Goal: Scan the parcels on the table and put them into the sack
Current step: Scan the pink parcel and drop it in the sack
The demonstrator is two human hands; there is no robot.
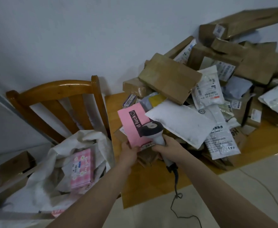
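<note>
Right hand (165,148) fingers are gripping the scanner (152,131) above the bare near-left corner of the bench (143,186); left hand (129,149) fingers are pinching the pink parcel (131,122) by its bottom edge beside it.

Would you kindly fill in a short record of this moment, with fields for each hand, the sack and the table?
left hand: the left hand holds the pink parcel by its lower edge
right hand: the right hand grips the scanner, whose head is over the pink parcel
sack: the white sack is open by the wooden chair and holds a pink flowered box
table: the wooden table is piled with parcels, among them a brown box and a white mailer
</note>
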